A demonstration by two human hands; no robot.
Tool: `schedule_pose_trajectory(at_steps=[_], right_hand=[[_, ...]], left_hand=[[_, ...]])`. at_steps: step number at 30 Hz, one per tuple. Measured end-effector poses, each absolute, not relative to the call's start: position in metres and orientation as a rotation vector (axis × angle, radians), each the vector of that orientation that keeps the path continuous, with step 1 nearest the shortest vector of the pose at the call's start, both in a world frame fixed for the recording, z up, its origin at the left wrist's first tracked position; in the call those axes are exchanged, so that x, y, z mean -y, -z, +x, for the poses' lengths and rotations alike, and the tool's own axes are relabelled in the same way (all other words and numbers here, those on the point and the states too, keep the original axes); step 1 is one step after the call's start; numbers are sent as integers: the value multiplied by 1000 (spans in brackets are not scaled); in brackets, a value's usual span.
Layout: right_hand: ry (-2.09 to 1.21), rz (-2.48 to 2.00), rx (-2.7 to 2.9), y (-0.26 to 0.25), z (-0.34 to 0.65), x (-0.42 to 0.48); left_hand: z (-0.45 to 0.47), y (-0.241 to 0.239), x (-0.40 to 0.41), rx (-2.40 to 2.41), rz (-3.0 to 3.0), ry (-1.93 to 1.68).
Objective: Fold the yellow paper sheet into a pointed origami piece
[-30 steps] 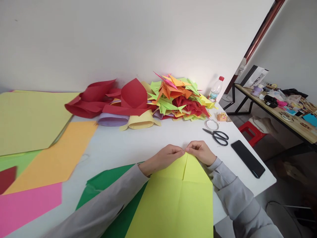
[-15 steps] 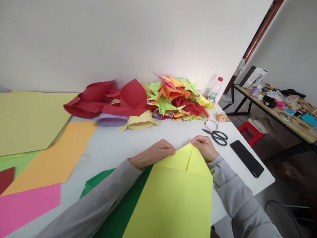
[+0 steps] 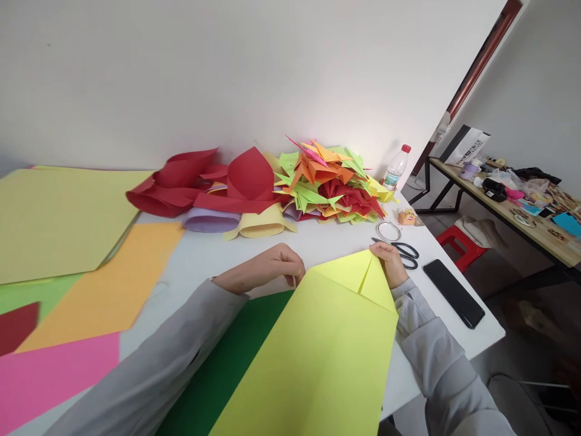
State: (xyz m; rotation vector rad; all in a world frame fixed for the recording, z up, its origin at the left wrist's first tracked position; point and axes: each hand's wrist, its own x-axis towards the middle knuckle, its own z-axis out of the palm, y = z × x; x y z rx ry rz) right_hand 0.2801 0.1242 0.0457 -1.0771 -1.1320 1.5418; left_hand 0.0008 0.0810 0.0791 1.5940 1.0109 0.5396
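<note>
A large yellow-green paper sheet (image 3: 318, 345) with two top corners folded into a point lies tilted over a green sheet (image 3: 218, 375) on the white table (image 3: 327, 242). My left hand (image 3: 272, 269) pinches the sheet's left upper edge, fingers curled. My right hand (image 3: 388, 261) holds the folded tip at the right, partly hidden behind the paper.
Black scissors (image 3: 406, 251), a tape ring (image 3: 388, 231) and a black phone (image 3: 454, 293) lie right of my hands. A heap of folded paper shapes (image 3: 329, 181), rolled red sheets (image 3: 200, 181) and a water bottle (image 3: 394, 166) stand at the back. Orange, pink and yellow sheets lie left.
My hands have moved apart from the tip, and the yellow-green sheet has been lifted and turned, its pointed end swinging right toward the scissors.
</note>
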Motion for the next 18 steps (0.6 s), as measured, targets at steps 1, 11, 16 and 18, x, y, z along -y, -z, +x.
schedule_pose_trajectory(at_steps=[1,11,16,18], right_hand=[[-1558,-1075,1145,-46,279,-123],[-1767,-1054,1361,-32,248,-90],[-1757,-1036,1365,-32,246,-88],[-1755,-1028,1388,-34,246,-89]], left_hand=[[-1,-79,-82,-1022,1589,-562],[52,-70,-64,-1092,1718,-579],[58,-59,-62,-1031,1631,-584],[56,-58,-64,-1035,1596,-585]])
